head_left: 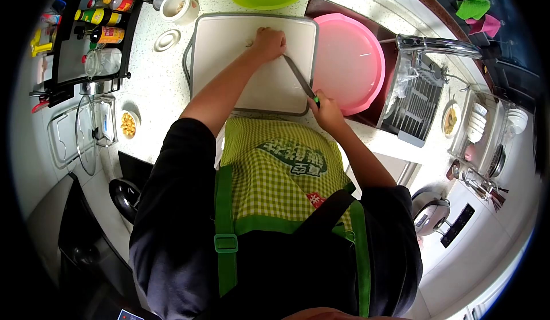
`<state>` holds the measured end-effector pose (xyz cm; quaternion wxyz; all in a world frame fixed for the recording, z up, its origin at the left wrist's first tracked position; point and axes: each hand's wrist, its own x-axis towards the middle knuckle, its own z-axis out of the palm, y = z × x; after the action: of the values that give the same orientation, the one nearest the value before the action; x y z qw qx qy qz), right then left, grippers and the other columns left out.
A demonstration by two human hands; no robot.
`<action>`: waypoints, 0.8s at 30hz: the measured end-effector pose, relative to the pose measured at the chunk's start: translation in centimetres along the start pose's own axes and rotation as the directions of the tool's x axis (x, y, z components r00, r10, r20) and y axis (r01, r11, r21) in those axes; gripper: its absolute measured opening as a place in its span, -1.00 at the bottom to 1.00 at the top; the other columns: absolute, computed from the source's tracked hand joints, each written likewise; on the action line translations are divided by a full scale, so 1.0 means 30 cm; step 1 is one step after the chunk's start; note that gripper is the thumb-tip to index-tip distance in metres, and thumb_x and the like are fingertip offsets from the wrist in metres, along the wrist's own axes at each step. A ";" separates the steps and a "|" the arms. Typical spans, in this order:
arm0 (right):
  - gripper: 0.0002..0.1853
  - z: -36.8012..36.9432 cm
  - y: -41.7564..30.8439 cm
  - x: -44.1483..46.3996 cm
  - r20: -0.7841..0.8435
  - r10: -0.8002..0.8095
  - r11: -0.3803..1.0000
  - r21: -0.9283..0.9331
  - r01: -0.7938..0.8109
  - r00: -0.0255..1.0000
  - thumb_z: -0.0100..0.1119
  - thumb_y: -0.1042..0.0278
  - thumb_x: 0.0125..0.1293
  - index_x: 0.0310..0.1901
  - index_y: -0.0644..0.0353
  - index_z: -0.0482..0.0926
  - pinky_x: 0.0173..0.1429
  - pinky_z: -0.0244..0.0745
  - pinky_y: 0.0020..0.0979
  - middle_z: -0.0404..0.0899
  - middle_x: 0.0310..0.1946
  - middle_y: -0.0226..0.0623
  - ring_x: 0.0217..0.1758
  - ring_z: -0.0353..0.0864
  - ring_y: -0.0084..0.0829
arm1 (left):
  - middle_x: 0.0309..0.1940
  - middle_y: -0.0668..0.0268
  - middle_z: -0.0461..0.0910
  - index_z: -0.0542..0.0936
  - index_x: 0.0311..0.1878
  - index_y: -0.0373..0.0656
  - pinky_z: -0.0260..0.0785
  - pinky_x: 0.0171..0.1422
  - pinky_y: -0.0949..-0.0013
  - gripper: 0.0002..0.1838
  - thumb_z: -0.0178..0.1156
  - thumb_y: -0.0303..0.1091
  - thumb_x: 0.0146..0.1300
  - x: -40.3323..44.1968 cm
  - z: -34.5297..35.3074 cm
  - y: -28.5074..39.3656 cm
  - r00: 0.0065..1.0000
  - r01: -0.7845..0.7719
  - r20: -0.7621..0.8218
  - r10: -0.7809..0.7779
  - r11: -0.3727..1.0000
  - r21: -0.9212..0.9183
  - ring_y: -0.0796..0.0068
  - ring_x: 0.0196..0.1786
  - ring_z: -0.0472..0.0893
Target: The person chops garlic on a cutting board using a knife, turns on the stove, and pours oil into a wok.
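Holding knife (299, 75), hands (327, 114) at cutting board (223, 39), Chinese lettering (293, 157) across checked apron (258, 191)

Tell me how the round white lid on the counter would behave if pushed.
The round white lid would probably slide rather than tip, since it lies flat. Its round rim suggests it might roll if stood on edge.

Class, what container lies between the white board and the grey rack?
The pink basin, between the white board and the grey rack, in the head view.
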<state>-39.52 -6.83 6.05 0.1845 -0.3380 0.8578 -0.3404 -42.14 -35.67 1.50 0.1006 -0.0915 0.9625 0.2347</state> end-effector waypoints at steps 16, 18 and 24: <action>-0.74 0.014 -0.025 0.130 0.087 0.150 0.987 -0.068 -0.144 0.985 0.16 0.27 0.32 -0.17 0.33 0.47 -0.23 0.49 0.08 0.58 -0.45 0.16 -0.33 0.60 0.21 | -0.20 0.31 0.65 0.67 -0.29 -0.10 0.20 0.31 0.06 -0.87 0.33 -0.44 0.04 -0.223 0.090 0.012 0.873 -0.180 -0.462 0.157 0.984 -0.005 0.24 0.02 0.51; -0.74 0.012 -0.034 0.132 0.107 0.166 0.984 -0.081 -0.158 0.980 0.15 0.26 0.33 -0.17 0.33 0.48 -0.23 0.49 0.07 0.59 -0.45 0.15 -0.33 0.60 0.20 | -0.15 0.37 0.61 0.69 -0.28 -0.06 0.09 0.41 0.00 -0.87 0.33 -0.41 0.06 -0.240 0.090 0.008 0.874 -0.184 -0.471 0.125 0.980 -0.082 0.27 0.07 0.47; -0.72 0.007 -0.087 0.132 0.162 0.136 0.979 -0.171 -0.107 0.977 0.12 0.23 0.35 -0.16 0.32 0.47 -0.24 0.52 0.06 0.60 -0.45 0.13 -0.35 0.62 0.17 | -0.19 0.40 0.53 0.69 -0.30 -0.05 0.06 0.43 -0.07 -0.90 0.34 -0.38 0.07 -0.262 0.088 0.007 0.835 -0.098 -0.548 0.044 0.993 -0.069 0.27 0.08 0.45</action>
<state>-41.01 -11.12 7.41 0.2509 -0.3270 0.8824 -0.2271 -34.23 -33.24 1.15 -0.1909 -0.1232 0.9418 0.2478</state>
